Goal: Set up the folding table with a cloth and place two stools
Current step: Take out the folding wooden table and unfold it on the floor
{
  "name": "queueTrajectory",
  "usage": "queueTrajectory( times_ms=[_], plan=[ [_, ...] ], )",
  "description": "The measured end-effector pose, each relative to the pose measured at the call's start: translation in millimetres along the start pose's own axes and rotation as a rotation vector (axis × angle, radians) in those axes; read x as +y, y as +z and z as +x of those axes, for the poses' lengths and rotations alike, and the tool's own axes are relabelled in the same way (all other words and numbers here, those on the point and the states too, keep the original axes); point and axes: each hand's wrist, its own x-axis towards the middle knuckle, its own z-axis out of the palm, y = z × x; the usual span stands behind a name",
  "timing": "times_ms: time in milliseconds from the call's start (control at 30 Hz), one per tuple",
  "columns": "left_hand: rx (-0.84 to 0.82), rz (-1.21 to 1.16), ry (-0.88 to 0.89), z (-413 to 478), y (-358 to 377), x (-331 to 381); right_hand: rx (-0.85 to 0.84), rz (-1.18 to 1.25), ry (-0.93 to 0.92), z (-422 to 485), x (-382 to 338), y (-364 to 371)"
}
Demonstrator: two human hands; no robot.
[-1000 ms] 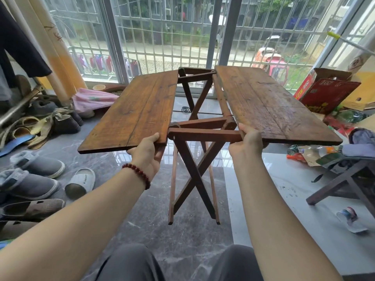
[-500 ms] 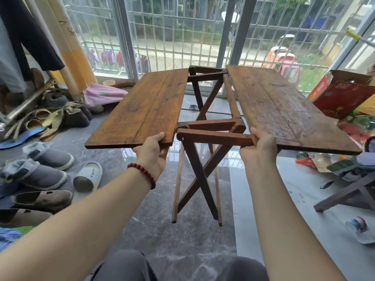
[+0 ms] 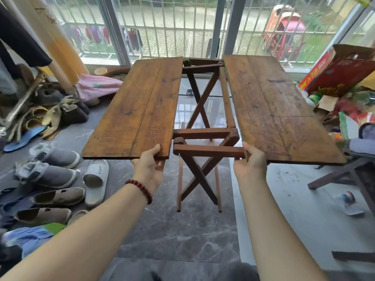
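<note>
The folding table point(image 3: 203, 133) stands on the grey marble floor point(image 3: 172, 230) straight in front of the person, before the barred window point(image 3: 162, 27). Its 2 plank halves lie nearly flat and apart, with an open gap between them where the dark frame rails and the crossed legs point(image 3: 195, 179) show. The left leaf point(image 3: 134, 110) and the right leaf point(image 3: 274, 110) both run away from the person towards the window.

Each hand is at the near end of a leaf, at its inner corner beside the gap. The left hand point(image 3: 149, 169), with a red bead bracelet point(image 3: 140, 188) on the wrist, grips the left leaf with the thumb on top of the board and the fingers curled beneath it. The right hand point(image 3: 250, 165) grips the right leaf the same way, thumb over the edge and fingers under, just beside the end of the nearest frame rail. Both arms reach forward, well apart.

To the left of the table lie grey shoes point(image 3: 54, 175), a white slipper point(image 3: 96, 181) and a pink cloth bundle point(image 3: 95, 88) near the window sill. To the right a red cardboard box point(image 3: 341, 74) sits among litter, and a dark wooden furniture leg point(image 3: 332, 177) stands partly under the right leaf's near corner
</note>
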Motion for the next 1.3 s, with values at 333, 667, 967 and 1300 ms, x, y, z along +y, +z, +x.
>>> queueTrajectory(
  times_ms=[333,667,967,1300],
  plan=[
    [-0.007,-0.004,-0.057,-23.6,13.0,16.7,0.084,0.026,0.026,-2.2,3.8,7.1],
    [0.045,-0.036,-0.092,-23.5,19.7,11.6,0.078,-0.017,-0.001,10.8,0.9,8.8],
    [0.083,-0.045,-0.146,-26.8,3.5,-0.3,0.122,0.054,0.066,3.4,4.7,-7.5],
    [0.151,-0.018,-0.190,-45.7,-16.1,-19.1,0.155,0.006,0.139,-4.4,12.6,-39.1]
  ],
)
